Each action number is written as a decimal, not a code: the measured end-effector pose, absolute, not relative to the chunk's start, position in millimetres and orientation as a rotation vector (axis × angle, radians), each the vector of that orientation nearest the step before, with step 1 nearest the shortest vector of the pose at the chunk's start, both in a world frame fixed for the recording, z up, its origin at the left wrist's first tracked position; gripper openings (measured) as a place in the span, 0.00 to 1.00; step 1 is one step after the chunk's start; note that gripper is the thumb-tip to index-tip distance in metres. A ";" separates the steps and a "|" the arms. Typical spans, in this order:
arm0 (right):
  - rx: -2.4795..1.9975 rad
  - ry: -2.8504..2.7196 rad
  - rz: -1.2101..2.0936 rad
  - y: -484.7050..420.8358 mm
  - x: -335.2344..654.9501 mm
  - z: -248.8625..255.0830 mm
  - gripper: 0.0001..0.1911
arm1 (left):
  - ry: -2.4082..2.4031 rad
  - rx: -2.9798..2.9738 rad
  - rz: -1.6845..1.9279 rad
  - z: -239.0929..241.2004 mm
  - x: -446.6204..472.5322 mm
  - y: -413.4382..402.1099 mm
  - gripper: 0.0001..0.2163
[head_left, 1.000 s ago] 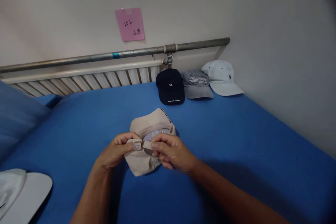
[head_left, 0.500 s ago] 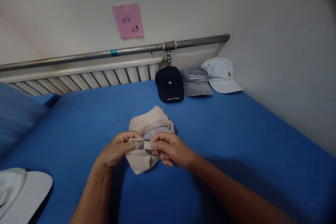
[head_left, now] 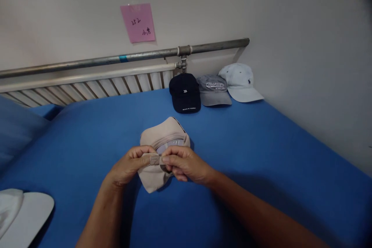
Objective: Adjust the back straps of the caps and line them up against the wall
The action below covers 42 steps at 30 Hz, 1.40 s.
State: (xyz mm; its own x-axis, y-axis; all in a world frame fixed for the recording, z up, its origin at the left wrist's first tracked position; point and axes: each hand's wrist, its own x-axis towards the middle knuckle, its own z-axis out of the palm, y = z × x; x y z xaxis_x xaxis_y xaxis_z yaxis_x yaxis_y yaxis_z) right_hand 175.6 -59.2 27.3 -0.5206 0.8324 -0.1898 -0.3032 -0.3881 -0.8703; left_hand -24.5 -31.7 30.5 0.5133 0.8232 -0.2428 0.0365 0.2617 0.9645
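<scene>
The strap (head_left: 162, 160) has moved left against the buckle (head_left: 154, 160), closing their gap; it looks partly threaded. The left hand (head_left: 130, 164) pinches the buckle side, the right hand (head_left: 188, 164) the strap. The beige cap (head_left: 162, 130) sits mid-sheet (head_left: 238, 143), short of the far edge. Fingertips hide the strap's tip; the buckle's marking is blurred; the white cap (head_left: 37, 211) is cut off.

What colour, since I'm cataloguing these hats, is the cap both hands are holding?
The held cap is mostly pale beige, seen best in the head view.
</scene>
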 end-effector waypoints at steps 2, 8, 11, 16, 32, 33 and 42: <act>-0.839 -1.061 1.969 -60.0 174.1 29.2 0.06 | 0.895 1.215 0.631 31.0 -23.9 -31.4 0.15; -0.825 -1.075 1.860 -62.8 173.9 33.1 0.06 | 0.902 1.222 0.627 30.8 -25.1 -31.2 0.14; -0.863 -1.110 1.792 -62.8 174.1 30.6 0.06 | 0.919 1.212 0.619 31.3 -24.5 -32.5 0.15; -0.826 -1.175 1.745 -64.5 172.2 29.1 0.07 | 0.916 1.202 0.528 35.5 -20.9 -35.2 0.14; -0.883 -1.386 1.567 -68.4 182.8 45.3 0.11 | 0.864 1.204 0.566 37.2 -23.3 -38.0 0.12; -0.896 -1.422 1.570 -68.6 184.4 47.3 0.12 | 0.863 1.208 0.578 37.3 -24.3 -37.9 0.13; -0.907 -1.703 1.347 -74.0 183.5 48.7 0.07 | 0.871 1.230 0.550 40.5 -21.3 -40.8 0.13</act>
State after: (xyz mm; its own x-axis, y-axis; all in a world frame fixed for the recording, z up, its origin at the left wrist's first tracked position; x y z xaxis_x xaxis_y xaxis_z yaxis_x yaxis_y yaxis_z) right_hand 183.5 -74.0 48.7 -0.4518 0.8815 0.1371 0.0692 0.1879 -0.9798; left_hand -21.3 -40.8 40.5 0.5738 0.7728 -0.2710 0.0879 0.2709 0.9586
